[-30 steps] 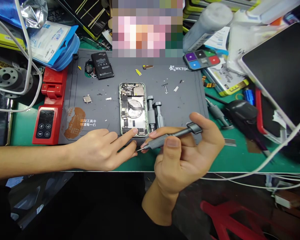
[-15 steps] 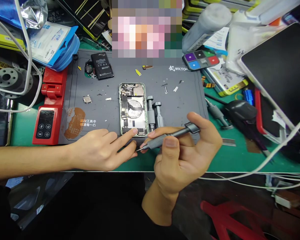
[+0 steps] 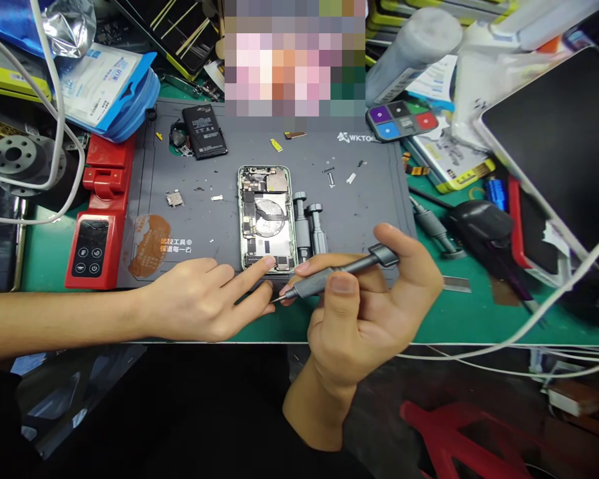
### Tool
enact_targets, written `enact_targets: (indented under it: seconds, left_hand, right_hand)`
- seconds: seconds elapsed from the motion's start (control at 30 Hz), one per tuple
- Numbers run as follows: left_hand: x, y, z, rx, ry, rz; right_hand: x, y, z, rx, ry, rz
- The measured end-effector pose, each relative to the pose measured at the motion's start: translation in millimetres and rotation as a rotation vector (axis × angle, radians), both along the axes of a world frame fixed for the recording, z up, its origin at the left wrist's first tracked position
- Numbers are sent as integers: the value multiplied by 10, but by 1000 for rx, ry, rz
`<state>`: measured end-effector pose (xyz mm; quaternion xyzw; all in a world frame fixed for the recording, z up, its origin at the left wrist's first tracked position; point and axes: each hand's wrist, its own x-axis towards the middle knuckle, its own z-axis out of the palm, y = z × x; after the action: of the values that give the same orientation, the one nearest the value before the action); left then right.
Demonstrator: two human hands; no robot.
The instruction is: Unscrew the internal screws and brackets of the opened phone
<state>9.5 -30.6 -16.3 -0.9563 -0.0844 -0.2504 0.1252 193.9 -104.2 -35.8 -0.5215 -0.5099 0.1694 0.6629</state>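
Observation:
An opened phone [image 3: 272, 246], with its inner boards and round coil bared, lies on the dark work mat [image 3: 204, 226]. My left hand [image 3: 209, 299] reaches in from the left; its index fingertip presses on the phone's bottom end and its thumb is below that edge, the other fingers curled. Slanting across my right hand [image 3: 364, 306] is a grey precision screwdriver [image 3: 319, 283], gripped by the fingers with one finger at its cap. The screwdriver's thin tip is beside my left thumb, just below the phone. Two more screwdrivers [image 3: 315, 223] lie right of the phone.
A black battery [image 3: 204, 131] and small loose parts lie on the mat. To the left stands a red device [image 3: 94, 249] with a button panel. At right are a coloured magnetic-looking pad [image 3: 402, 121], a bottle [image 3: 414, 50] and a white cable [image 3: 544, 309].

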Motion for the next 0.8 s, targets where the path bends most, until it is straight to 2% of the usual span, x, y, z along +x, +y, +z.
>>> enact_targets:
  seconds: [0.8]
  left_hand:
    - [11,-3,-5,-9,-21,-4]
  right_hand:
    - [-19,17,-16,26,68,5]
